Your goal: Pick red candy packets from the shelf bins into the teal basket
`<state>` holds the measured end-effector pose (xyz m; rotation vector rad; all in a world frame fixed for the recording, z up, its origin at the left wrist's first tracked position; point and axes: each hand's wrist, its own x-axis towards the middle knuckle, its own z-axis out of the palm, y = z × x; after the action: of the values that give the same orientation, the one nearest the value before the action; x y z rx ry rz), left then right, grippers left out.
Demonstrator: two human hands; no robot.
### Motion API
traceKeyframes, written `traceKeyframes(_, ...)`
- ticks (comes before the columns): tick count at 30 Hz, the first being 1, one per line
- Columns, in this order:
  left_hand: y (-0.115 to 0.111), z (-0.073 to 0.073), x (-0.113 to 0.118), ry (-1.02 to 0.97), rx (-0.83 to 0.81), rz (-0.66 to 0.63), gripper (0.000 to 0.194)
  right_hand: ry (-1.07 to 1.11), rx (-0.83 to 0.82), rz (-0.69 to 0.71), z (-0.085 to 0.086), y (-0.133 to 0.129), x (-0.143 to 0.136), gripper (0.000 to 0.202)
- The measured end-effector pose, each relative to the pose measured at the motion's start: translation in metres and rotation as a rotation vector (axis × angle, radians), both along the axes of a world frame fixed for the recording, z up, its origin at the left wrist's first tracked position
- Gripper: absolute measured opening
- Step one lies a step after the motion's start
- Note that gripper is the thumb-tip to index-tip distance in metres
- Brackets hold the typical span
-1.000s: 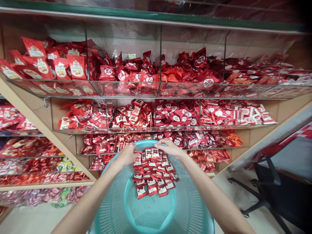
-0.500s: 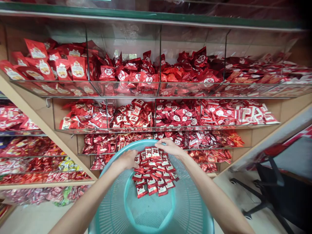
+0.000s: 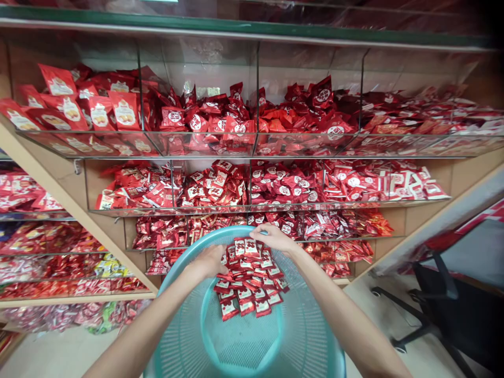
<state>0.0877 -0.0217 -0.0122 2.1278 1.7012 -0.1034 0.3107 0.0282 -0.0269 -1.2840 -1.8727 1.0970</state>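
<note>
A turquoise mesh plastic basket stands before me. Against its far inner side lies a heap of small red-and-white snack packets, loosely overlapping. My left hand is at the left edge of this heap, with thumb and fingers apart around the outermost packets; its fingertips are partly hidden. My right hand is closed at the basket's far rim, thumb on the inner side, just above the topmost packets.
Shelves behind the basket hold red packets in clear-fronted compartments, including larger red pouches at upper left. Another rack with packets stands at left. A black office chair is at right. A glass shelf edge runs overhead.
My left hand has drawn slightly left, and its thumb and fingers look more spread. The right hand, basket and packets look the same; the view has shifted very slightly.
</note>
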Motion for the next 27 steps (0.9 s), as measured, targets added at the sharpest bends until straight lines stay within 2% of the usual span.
traceKeyframes(5, 0.000, -0.003, -0.005, -0.009, -0.016, 0.028, 0.039, 0.018, 0.005, 0.032, 0.001, -0.001, -0.002, 0.030)
traceKeyframes(12, 0.002, -0.015, -0.009, -0.217, -0.028, 0.103, 0.055, -0.003, 0.009, 0.021, -0.002, 0.000, -0.005, 0.031)
traceKeyframes(18, 0.006, -0.032, -0.017, -0.401, -0.210, 0.237, 0.054, -0.004, -0.001, -0.010, -0.004, 0.000, -0.004, 0.034)
traceKeyframes(22, 0.007, -0.036, -0.018, -0.421, -0.256, 0.271, 0.062, 0.028, -0.004, 0.018, 0.000, -0.001, -0.005, 0.031)
traceKeyframes(27, 0.010, -0.042, -0.026, -0.461, -0.233, 0.252, 0.059, 0.023, 0.000, 0.018, 0.003, -0.002, -0.006, 0.031)
